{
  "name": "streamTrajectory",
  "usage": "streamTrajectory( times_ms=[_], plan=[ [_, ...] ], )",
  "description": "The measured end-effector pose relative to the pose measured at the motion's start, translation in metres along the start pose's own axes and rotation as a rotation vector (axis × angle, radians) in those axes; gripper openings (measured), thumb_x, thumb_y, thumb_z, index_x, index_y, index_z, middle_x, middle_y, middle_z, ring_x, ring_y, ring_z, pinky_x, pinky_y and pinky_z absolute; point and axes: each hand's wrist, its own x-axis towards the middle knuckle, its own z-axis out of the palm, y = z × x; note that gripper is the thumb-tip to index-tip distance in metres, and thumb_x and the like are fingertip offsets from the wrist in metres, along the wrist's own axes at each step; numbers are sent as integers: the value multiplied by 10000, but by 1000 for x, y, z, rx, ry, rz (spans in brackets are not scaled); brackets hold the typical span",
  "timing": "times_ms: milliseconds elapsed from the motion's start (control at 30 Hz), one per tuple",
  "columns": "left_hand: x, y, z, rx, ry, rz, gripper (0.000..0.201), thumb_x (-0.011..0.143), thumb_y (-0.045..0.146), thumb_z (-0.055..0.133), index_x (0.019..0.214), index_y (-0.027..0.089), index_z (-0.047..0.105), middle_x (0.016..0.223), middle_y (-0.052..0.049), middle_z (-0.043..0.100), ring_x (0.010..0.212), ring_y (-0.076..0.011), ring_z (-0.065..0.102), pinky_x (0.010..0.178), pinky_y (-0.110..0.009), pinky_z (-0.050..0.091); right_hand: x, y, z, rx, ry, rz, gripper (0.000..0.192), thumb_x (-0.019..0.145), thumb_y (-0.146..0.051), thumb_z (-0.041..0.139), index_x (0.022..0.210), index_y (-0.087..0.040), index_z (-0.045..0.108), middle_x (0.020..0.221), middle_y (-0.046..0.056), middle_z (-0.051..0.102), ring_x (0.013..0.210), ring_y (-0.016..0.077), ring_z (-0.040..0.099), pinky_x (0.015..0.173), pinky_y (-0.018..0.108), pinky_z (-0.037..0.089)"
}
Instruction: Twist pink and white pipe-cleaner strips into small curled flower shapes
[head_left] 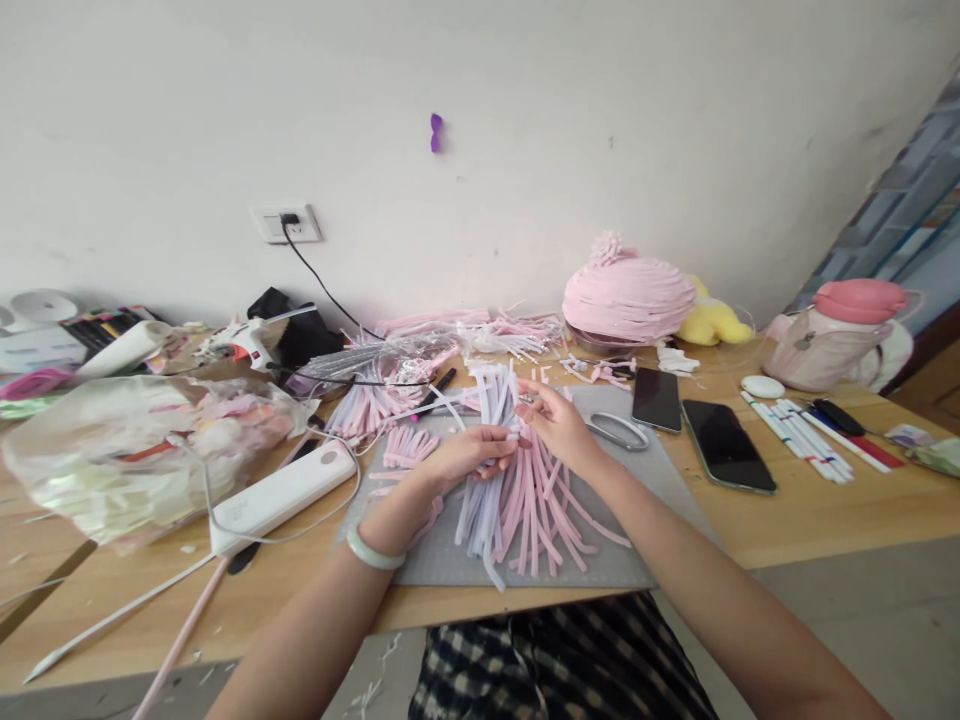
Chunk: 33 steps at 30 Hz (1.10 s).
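On the grey cutting mat, nearest the table edge, lies a fanned bundle of soft foam strips, pale pink with some white ones, flat, narrow and limp, their loose ends splaying toward the viewer. Above the mat's middle the left hand pinches the bundle's gathered part, a jade-coloured bangle on its wrist, while the right hand closes round the upright white ends. Right of the mat rest two glossy black phones; beyond it sits a ribbed pink dome.
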Motion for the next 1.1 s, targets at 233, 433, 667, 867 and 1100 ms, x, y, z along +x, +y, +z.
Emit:
streamTrajectory(
  times_ms=[233,433,667,867,1100],
  plan=[
    [0,5,3,66,84,31,240,686,269,650,881,135,612,619,26,572,413,-33,424,383,-170,276,-2,-2,1,160,111,-35,253,774,-355,524,938,-171,579,795,44,665,556,108,556,525,239,455],
    [4,8,-5,-425,338,283,304,588,179,726,861,150,596,813,-2,632,651,-69,591,633,-180,447,2,1,1,355,378,46,306,717,-370,581,927,-205,433,651,-24,628,454,96,545,466,229,481],
    [13,-2,14,-335,393,315,370,548,192,751,883,156,598,656,31,614,595,-76,558,568,-184,406,-1,-5,5,382,343,127,301,706,-386,583,869,-221,391,667,-2,631,475,136,587,492,276,517],
    [19,-11,16,-188,428,314,289,570,278,735,788,141,602,566,35,591,545,-89,532,577,-217,412,-6,-5,10,286,240,128,296,746,-431,523,921,-215,421,718,8,634,455,123,576,450,254,504],
    [18,-9,15,-172,502,421,187,599,229,703,728,142,600,569,43,574,553,-80,527,588,-206,416,-9,2,5,-115,192,-18,252,826,-302,423,988,-193,583,729,41,646,471,130,563,504,274,488]
  ],
)
